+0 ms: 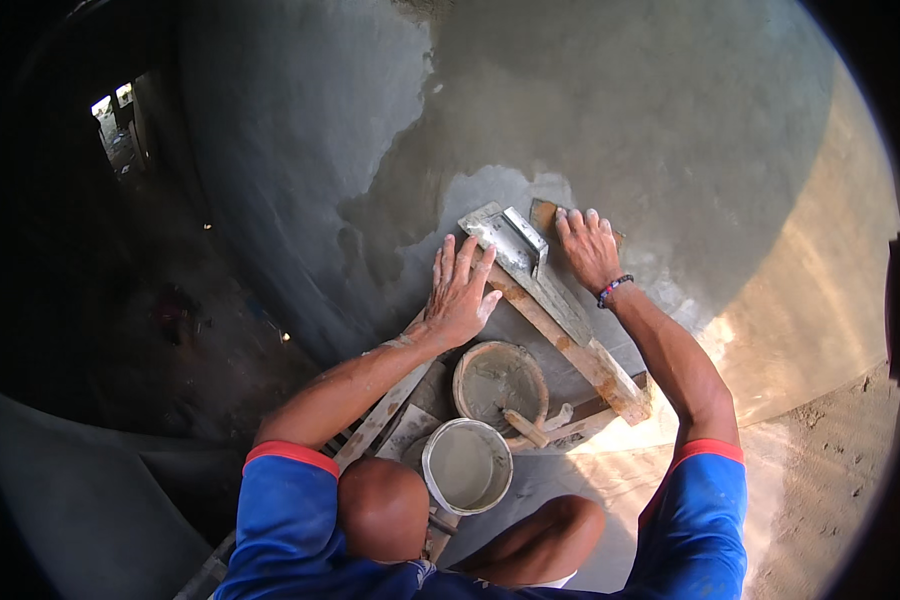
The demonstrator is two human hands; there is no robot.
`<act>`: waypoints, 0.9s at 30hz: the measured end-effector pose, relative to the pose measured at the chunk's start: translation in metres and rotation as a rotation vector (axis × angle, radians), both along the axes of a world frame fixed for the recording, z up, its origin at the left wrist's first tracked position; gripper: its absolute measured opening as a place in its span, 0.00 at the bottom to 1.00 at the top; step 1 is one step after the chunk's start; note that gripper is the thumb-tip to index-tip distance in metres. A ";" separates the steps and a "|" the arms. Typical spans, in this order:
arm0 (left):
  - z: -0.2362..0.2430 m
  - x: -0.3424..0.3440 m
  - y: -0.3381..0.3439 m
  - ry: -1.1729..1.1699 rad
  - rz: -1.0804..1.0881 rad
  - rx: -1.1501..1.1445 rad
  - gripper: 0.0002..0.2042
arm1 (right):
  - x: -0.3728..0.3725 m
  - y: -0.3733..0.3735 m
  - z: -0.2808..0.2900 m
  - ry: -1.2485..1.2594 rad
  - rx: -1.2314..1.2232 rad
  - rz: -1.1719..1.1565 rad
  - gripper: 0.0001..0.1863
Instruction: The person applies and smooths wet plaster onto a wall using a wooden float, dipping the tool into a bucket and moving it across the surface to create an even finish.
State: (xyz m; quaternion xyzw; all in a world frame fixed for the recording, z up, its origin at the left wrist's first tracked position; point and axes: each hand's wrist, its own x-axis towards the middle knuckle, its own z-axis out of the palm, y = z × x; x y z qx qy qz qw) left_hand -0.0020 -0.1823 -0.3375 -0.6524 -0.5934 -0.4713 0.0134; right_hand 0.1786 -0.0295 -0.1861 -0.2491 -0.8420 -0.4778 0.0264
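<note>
My right hand (592,252) grips a small brown pad (544,214) against the grey, patchily damp plastered surface (650,120). My left hand (458,290) has its fingers spread and touches the upper end of a wooden board (600,365). A cement-smeared metal trowel (502,245) lies along that board, between my hands, its handle upward. Below it are a clay-coloured tub (493,374) of grey mix with pale wooden handles (525,428) at its edge, and a white bucket (460,464) of smoother grey slurry.
Wooden slats (375,432) form a support under the containers, beside my bent knees (380,500). A dark space (170,310) drops away at the left, with a small bright opening (120,130) beyond. Sandy, sunlit ground (820,460) shows at the lower right.
</note>
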 end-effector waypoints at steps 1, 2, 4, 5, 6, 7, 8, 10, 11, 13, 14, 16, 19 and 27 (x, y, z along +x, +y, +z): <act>-0.006 -0.004 -0.011 -0.010 0.002 -0.002 0.37 | 0.021 -0.001 -0.001 -0.051 -0.020 0.042 0.23; -0.010 -0.007 -0.019 0.006 -0.012 -0.013 0.37 | 0.033 0.001 0.002 -0.094 -0.030 0.080 0.24; -0.018 -0.023 -0.029 0.037 0.021 -0.054 0.38 | -0.003 -0.008 0.035 0.051 -0.029 0.039 0.24; -0.018 -0.018 -0.027 0.035 0.025 -0.049 0.38 | -0.018 -0.010 0.050 0.180 -0.023 -0.035 0.24; -0.015 -0.004 -0.020 0.027 -0.003 0.005 0.38 | -0.027 -0.004 0.054 0.221 0.029 0.039 0.25; -0.011 0.006 -0.012 0.023 -0.018 0.059 0.38 | -0.038 0.003 0.044 0.196 0.049 0.006 0.24; -0.005 0.020 -0.005 0.019 -0.060 0.117 0.39 | -0.043 0.004 0.033 0.182 0.041 -0.014 0.23; -0.003 0.048 0.001 0.013 -0.135 0.190 0.39 | -0.037 0.005 0.009 0.105 0.000 -0.025 0.22; -0.005 0.056 -0.001 0.017 -0.169 0.212 0.39 | -0.026 0.003 0.000 0.100 0.001 -0.024 0.22; -0.015 0.058 -0.012 0.037 -0.213 0.208 0.40 | 0.003 0.000 -0.005 -0.146 -0.071 0.011 0.23; -0.020 0.056 -0.017 0.073 -0.254 0.202 0.40 | 0.020 -0.003 0.003 -0.119 -0.050 0.041 0.24; -0.025 0.052 -0.024 0.082 -0.247 0.190 0.41 | 0.026 -0.001 0.044 0.020 0.020 0.053 0.25; -0.026 0.059 -0.018 0.091 -0.254 0.169 0.43 | -0.020 0.000 0.116 0.337 0.123 0.050 0.24; -0.024 0.119 0.011 0.225 -0.484 0.130 0.43 | -0.078 0.024 0.017 0.047 -0.007 0.069 0.24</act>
